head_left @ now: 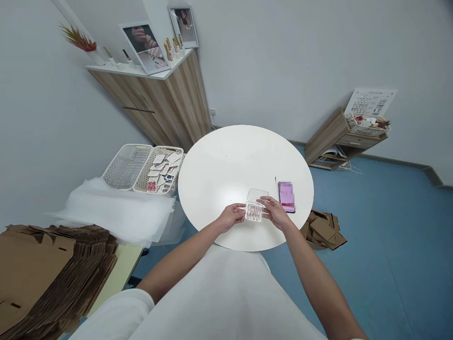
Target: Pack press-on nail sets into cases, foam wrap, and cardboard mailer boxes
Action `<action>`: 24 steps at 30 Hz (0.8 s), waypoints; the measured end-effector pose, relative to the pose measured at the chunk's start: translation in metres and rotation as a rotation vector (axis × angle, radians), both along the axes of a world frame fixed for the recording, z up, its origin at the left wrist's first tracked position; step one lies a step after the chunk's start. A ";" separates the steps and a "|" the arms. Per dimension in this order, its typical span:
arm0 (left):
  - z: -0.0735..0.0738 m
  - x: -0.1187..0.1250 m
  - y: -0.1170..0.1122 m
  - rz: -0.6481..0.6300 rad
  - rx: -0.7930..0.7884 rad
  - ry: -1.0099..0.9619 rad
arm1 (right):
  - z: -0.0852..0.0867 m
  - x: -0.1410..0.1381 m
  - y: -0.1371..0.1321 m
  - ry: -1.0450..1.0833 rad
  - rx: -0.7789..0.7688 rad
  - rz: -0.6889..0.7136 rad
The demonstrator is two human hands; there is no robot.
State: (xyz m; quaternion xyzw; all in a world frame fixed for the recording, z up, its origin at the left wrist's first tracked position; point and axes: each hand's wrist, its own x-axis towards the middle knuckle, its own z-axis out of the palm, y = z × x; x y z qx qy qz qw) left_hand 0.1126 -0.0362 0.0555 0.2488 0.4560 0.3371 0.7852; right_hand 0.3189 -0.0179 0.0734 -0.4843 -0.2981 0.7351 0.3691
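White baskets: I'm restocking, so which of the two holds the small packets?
The basket nearer the round table, beside that round table, is heaped with small packets. The other basket, toward the wall, shows none.

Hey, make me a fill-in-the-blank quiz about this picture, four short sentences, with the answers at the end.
1. The left hand and the right hand hold a clear box whose lid is ____.
2. The white table under the box is ____ in shape.
3. The phone lies on the table beside the person's ____ hand.
4. Two white baskets stand off the table's ____ side.

Missing words: open; round; right; left.
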 end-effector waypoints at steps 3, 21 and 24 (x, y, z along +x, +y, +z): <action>0.000 0.000 0.001 0.029 -0.013 -0.018 | -0.001 0.000 -0.002 0.042 -0.008 0.018; 0.004 0.001 -0.001 -0.022 -0.017 0.035 | -0.022 -0.008 -0.009 -0.079 0.051 -0.099; -0.001 0.002 -0.008 -0.058 0.006 0.121 | -0.022 -0.010 -0.015 -0.090 0.035 -0.117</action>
